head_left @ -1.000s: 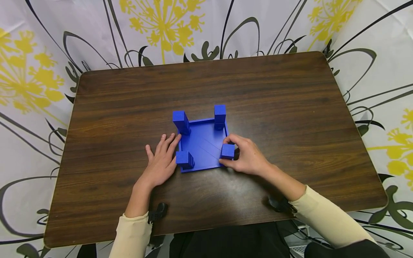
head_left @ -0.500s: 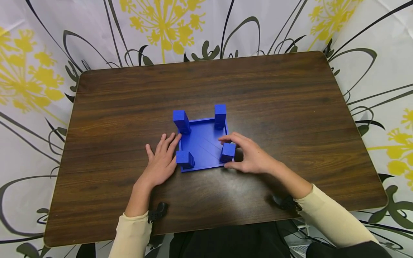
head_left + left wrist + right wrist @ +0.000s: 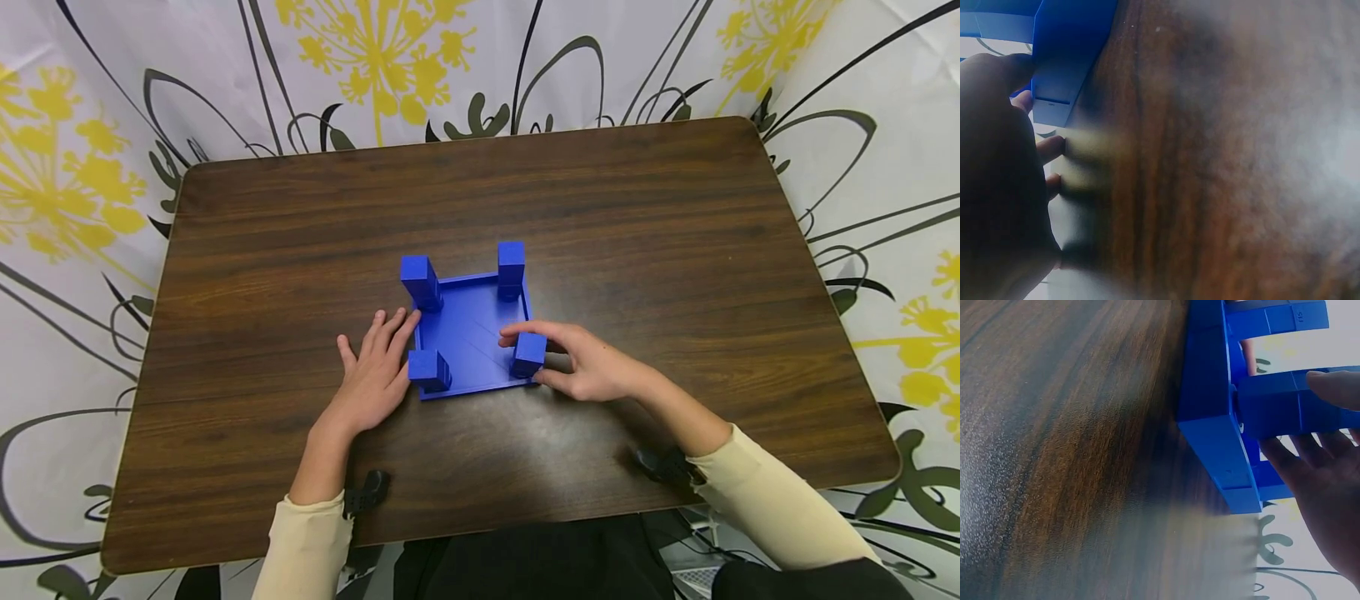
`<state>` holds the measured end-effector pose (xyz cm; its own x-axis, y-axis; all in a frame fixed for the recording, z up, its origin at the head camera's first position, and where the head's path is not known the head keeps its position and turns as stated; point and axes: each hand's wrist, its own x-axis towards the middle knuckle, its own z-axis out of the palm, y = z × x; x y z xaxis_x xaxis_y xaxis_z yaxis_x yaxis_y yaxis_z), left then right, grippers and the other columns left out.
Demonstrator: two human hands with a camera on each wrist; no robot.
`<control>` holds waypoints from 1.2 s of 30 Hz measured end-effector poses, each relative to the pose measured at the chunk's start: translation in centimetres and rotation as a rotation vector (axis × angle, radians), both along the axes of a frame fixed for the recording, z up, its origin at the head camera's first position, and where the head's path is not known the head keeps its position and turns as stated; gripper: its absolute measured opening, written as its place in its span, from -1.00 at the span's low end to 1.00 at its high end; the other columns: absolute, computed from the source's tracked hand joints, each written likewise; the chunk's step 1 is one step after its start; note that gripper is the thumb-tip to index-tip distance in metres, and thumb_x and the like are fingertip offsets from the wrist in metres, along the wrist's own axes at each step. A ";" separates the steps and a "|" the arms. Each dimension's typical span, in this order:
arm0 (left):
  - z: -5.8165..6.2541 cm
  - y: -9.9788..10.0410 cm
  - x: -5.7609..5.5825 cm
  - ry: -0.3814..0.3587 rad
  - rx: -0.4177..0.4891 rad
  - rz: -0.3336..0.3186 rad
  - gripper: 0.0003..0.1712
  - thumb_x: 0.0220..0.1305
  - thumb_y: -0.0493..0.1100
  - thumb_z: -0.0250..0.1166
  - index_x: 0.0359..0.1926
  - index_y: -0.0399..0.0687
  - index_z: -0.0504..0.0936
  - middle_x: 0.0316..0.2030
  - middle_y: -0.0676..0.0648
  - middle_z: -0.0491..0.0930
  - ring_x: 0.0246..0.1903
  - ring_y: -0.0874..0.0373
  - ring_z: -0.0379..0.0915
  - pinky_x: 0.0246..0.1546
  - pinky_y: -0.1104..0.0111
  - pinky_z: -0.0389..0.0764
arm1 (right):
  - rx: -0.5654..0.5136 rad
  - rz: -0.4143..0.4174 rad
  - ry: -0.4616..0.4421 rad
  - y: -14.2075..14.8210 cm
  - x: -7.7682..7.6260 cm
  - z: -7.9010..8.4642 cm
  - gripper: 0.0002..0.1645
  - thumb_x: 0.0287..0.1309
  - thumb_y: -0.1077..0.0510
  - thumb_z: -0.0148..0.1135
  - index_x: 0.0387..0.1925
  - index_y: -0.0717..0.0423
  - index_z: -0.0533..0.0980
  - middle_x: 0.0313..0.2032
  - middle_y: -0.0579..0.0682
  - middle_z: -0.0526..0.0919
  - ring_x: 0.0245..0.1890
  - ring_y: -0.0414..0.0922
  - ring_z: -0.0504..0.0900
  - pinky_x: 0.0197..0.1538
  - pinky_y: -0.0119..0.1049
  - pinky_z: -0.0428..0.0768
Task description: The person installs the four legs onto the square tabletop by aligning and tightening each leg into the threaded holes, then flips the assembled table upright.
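A blue toy tabletop (image 3: 472, 337) lies upside down on the table, its rim raised all round. From its corners stand several square blue table legs, including a far-left leg (image 3: 422, 282) and a near-left leg (image 3: 430, 370). My right hand (image 3: 592, 362) holds the near-right leg (image 3: 528, 354), thumb on the near side and fingers stretched along the far side. In the right wrist view the thumb (image 3: 1335, 387) lies against that leg (image 3: 1272, 403). My left hand (image 3: 371, 383) rests flat with spread fingers, touching the tabletop's left side.
The brown wood-grain table (image 3: 675, 250) extends on every side of the blue piece. Behind it hangs a white curtain (image 3: 645, 50) with yellow flowers and dark stems. A black wrist camera (image 3: 367, 492) sits on the left forearm.
My right hand has loosened and shifted around the near-right leg: the fingers reach farther left, the thumb has drawn back right. That leg has turned slightly. The left hand stays put.
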<state>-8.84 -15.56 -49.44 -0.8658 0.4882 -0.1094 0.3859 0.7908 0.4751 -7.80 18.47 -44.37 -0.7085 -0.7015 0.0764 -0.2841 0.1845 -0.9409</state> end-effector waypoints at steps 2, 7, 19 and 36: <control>0.0 0.0 0.0 0.000 0.000 0.002 -0.32 0.54 0.15 -0.25 0.57 0.24 -0.16 0.54 -0.11 -0.14 0.50 -0.14 -0.44 0.16 -0.40 -0.55 | 0.007 0.000 -0.004 0.0 0.0 0.0 -0.25 0.12 0.54 0.20 0.35 0.14 0.32 0.24 -0.03 0.48 0.29 -0.11 0.39 0.31 -0.04 0.32; 0.0 0.0 0.0 0.003 0.000 0.004 -0.32 0.54 0.15 -0.24 0.57 0.25 -0.16 0.54 -0.11 -0.14 0.50 -0.14 -0.44 0.17 -0.39 -0.55 | 0.035 -0.011 0.004 0.0 0.0 0.1 -0.32 0.13 0.49 0.24 0.27 0.05 0.39 0.20 -0.10 0.50 0.30 -0.12 0.37 0.29 -0.01 0.34; 0.0 0.0 0.1 -0.001 0.003 0.000 -0.33 0.54 0.10 -0.23 0.57 0.22 -0.15 0.53 -0.11 -0.14 0.50 -0.14 -0.45 0.16 -0.40 -0.55 | 0.109 -0.086 0.054 -0.1 0.2 -0.3 -0.48 0.12 0.32 0.38 0.10 -0.03 0.46 0.09 -0.13 0.55 0.22 -0.12 0.43 0.15 0.01 0.48; 0.0 0.0 0.0 0.000 0.010 -0.003 -0.32 0.54 0.10 -0.23 0.57 0.22 -0.16 0.54 -0.11 -0.14 0.50 -0.16 -0.45 0.16 -0.40 -0.56 | 0.082 -0.257 0.142 -0.9 0.6 -1.0 -0.49 -0.08 0.26 0.55 -0.07 0.03 0.51 -0.13 -0.09 0.63 -0.06 -0.11 0.58 -0.10 -0.09 0.61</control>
